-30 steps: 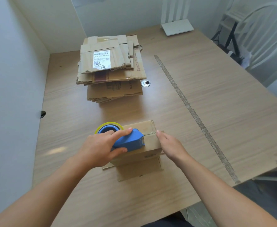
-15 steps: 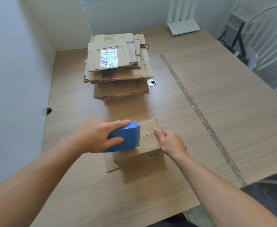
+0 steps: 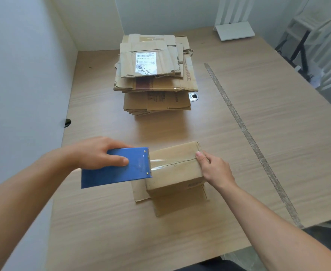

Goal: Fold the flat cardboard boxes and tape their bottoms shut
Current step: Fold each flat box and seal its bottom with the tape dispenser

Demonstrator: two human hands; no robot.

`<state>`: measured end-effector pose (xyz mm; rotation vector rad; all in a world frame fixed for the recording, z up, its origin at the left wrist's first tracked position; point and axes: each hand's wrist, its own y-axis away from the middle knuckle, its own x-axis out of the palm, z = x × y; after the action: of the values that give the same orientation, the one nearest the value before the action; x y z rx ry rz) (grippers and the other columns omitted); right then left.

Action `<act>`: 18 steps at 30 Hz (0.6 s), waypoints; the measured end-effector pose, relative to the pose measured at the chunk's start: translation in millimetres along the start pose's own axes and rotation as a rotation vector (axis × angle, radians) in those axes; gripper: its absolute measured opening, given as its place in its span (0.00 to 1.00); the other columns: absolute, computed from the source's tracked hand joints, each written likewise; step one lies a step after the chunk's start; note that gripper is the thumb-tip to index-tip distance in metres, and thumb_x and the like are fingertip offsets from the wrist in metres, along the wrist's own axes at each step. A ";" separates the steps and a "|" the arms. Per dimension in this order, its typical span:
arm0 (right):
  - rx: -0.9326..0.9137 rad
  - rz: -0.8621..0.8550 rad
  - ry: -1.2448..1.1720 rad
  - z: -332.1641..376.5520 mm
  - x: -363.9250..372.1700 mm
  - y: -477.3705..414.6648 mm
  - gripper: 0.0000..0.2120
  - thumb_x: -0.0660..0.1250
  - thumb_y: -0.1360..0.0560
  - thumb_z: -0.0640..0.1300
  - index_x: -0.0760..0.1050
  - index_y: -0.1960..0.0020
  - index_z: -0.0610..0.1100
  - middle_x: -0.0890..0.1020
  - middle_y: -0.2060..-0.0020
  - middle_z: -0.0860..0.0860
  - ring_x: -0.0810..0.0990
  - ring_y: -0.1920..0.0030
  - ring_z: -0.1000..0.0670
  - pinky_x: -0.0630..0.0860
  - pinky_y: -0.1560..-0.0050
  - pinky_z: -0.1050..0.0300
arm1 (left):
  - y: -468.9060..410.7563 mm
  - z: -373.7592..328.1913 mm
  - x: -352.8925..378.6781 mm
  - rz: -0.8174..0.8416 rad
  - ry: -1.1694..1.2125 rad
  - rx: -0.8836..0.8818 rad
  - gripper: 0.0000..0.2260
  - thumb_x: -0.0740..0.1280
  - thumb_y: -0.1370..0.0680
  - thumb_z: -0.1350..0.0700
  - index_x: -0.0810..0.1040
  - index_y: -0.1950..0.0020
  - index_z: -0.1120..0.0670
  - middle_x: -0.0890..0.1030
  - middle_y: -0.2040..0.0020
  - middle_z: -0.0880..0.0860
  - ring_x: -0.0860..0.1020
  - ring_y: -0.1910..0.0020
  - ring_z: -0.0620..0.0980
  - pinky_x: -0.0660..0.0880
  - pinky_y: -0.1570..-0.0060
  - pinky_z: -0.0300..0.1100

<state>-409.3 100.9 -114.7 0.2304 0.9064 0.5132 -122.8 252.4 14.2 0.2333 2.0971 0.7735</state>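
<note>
A small folded cardboard box [image 3: 177, 173] stands bottom-up on the table near the front, its lower flaps splayed out on the wood. My left hand [image 3: 100, 151] grips a blue tape dispenser [image 3: 117, 168] at the box's left edge. A strip of clear tape [image 3: 172, 160] runs from the dispenser's blade along the box's centre seam. My right hand [image 3: 213, 169] rests on the box's right end, thumb pressing the tape's end down. A stack of flat cardboard boxes [image 3: 154, 75] lies farther back, the top one bearing a white label.
The wooden table [image 3: 258, 133] has a strip of old tape [image 3: 244, 132] running diagonally on the right. A metal grommet [image 3: 193, 96] sits beside the stack. White walls close the left and back. A white device [image 3: 234, 31] and chairs stand at the far right.
My left hand has drawn the dispenser leftward across the box top and off its left edge, laying tape along the seam. My right hand stayed at the right end.
</note>
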 end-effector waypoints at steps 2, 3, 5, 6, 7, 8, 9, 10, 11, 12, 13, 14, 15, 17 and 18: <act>-0.011 -0.007 0.005 -0.3 1.7 -1.5 0.33 0.42 0.34 0.77 0.75 0.44 0.62 0.83 0.49 0.49 0.77 0.43 0.39 0.75 0.44 0.42 | 7.3 11.5 -0.8 0.027 0.052 -0.032 0.15 0.64 0.31 0.36 0.77 0.44 0.30 0.83 0.51 0.37 0.80 0.52 0.37 0.76 0.44 0.46; -0.012 -0.009 0.003 -1.5 2.1 -2.7 0.34 0.42 0.34 0.77 0.75 0.44 0.61 0.83 0.48 0.49 0.77 0.42 0.39 0.75 0.45 0.43 | 10.2 16.4 -0.6 0.042 0.078 -0.044 0.16 0.64 0.31 0.36 0.78 0.44 0.30 0.83 0.50 0.37 0.81 0.51 0.38 0.76 0.43 0.48; -0.014 -0.008 0.003 -3.7 3.7 -4.8 0.37 0.43 0.34 0.77 0.76 0.41 0.59 0.83 0.46 0.48 0.77 0.41 0.39 0.75 0.44 0.43 | 15.6 26.2 -0.1 0.065 0.116 -0.052 0.18 0.64 0.31 0.35 0.78 0.43 0.32 0.83 0.48 0.39 0.81 0.48 0.41 0.75 0.41 0.51; -0.018 -0.010 0.002 -5.8 4.4 -6.1 0.38 0.43 0.33 0.77 0.77 0.40 0.58 0.83 0.45 0.48 0.77 0.40 0.39 0.75 0.43 0.45 | 17.4 29.9 0.3 0.071 0.129 -0.058 0.18 0.65 0.31 0.35 0.79 0.42 0.34 0.83 0.48 0.39 0.81 0.48 0.42 0.75 0.40 0.52; -0.024 -0.012 -0.001 -7.3 4.4 -6.6 0.36 0.45 0.31 0.76 0.77 0.39 0.57 0.83 0.44 0.48 0.77 0.39 0.39 0.74 0.44 0.46 | 19.0 33.3 0.8 0.070 0.141 -0.067 0.16 0.66 0.28 0.37 0.79 0.41 0.36 0.83 0.48 0.40 0.81 0.48 0.43 0.75 0.40 0.51; -0.033 -0.010 -0.008 -8.0 4.1 -6.8 0.33 0.48 0.27 0.74 0.78 0.38 0.56 0.83 0.43 0.47 0.76 0.39 0.40 0.73 0.46 0.49 | 20.9 37.1 1.2 0.067 0.157 -0.077 0.13 0.68 0.25 0.40 0.80 0.41 0.38 0.84 0.49 0.41 0.82 0.49 0.43 0.75 0.40 0.50; -0.042 -0.008 -0.019 -8.2 3.5 -6.7 0.27 0.51 0.23 0.70 0.79 0.40 0.55 0.83 0.44 0.47 0.77 0.39 0.40 0.71 0.48 0.51 | 23.0 42.0 1.6 0.065 0.176 -0.091 0.10 0.69 0.22 0.44 0.81 0.42 0.40 0.84 0.49 0.42 0.82 0.50 0.44 0.76 0.41 0.49; -0.052 -0.007 -0.034 -8.4 3.2 -6.6 0.22 0.53 0.20 0.65 0.80 0.41 0.55 0.84 0.44 0.47 0.77 0.39 0.41 0.68 0.50 0.53 | 25.4 47.7 2.0 0.063 0.194 -0.109 0.08 0.68 0.21 0.47 0.81 0.42 0.41 0.84 0.50 0.43 0.82 0.50 0.44 0.76 0.42 0.48; -0.059 -0.006 -0.049 -7.6 2.8 -6.0 0.20 0.55 0.18 0.62 0.81 0.41 0.54 0.84 0.44 0.48 0.77 0.39 0.42 0.66 0.51 0.55 | 28.2 54.2 2.2 0.065 0.205 -0.129 0.08 0.68 0.21 0.49 0.82 0.43 0.41 0.85 0.51 0.44 0.83 0.51 0.45 0.77 0.44 0.47; -0.064 -0.003 -0.059 -6.5 2.2 -4.9 0.18 0.56 0.18 0.60 0.81 0.40 0.54 0.83 0.43 0.48 0.76 0.38 0.42 0.65 0.51 0.56 | 30.7 60.7 3.0 0.070 0.212 -0.152 0.08 0.68 0.21 0.49 0.82 0.43 0.41 0.85 0.51 0.44 0.83 0.52 0.45 0.77 0.45 0.47; -0.066 0.000 -0.064 -5.6 2.0 -4.1 0.18 0.56 0.18 0.59 0.81 0.39 0.54 0.83 0.42 0.48 0.76 0.38 0.43 0.64 0.51 0.57 | 32.6 66.7 4.8 0.081 0.215 -0.176 0.07 0.68 0.21 0.49 0.82 0.44 0.40 0.85 0.51 0.44 0.83 0.52 0.45 0.77 0.45 0.46; -0.066 0.003 -0.069 -5.0 2.2 -3.5 0.18 0.56 0.18 0.58 0.81 0.39 0.53 0.83 0.42 0.48 0.76 0.38 0.43 0.64 0.50 0.58 | 33.4 71.2 7.4 0.094 0.216 -0.194 0.07 0.68 0.21 0.48 0.82 0.44 0.40 0.85 0.51 0.44 0.83 0.52 0.45 0.77 0.45 0.46; -0.064 0.005 -0.074 -4.5 2.5 -3.1 0.18 0.56 0.18 0.58 0.80 0.38 0.53 0.83 0.42 0.49 0.76 0.37 0.44 0.64 0.50 0.58 | 32.9 75.2 10.2 0.105 0.205 -0.202 0.07 0.68 0.21 0.48 0.82 0.44 0.40 0.85 0.51 0.44 0.83 0.52 0.45 0.77 0.45 0.46; -0.063 0.007 -0.070 -4.5 2.6 -2.9 0.19 0.56 0.18 0.59 0.80 0.37 0.54 0.82 0.40 0.49 0.75 0.36 0.44 0.64 0.48 0.58 | 30.4 80.2 13.6 0.108 0.193 -0.201 0.07 0.68 0.21 0.47 0.82 0.44 0.38 0.85 0.51 0.43 0.83 0.52 0.44 0.77 0.45 0.46; -0.064 0.008 -0.070 -4.4 2.0 -2.5 0.19 0.56 0.18 0.60 0.80 0.37 0.55 0.82 0.40 0.49 0.75 0.35 0.44 0.65 0.48 0.58 | 29.6 82.1 14.4 0.107 0.197 -0.199 0.07 0.68 0.21 0.47 0.82 0.45 0.38 0.85 0.52 0.43 0.83 0.52 0.44 0.77 0.46 0.45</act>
<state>-410.9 99.7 -119.7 0.1930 0.8201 0.5373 -70.3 318.2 -13.2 0.1666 2.1850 1.1008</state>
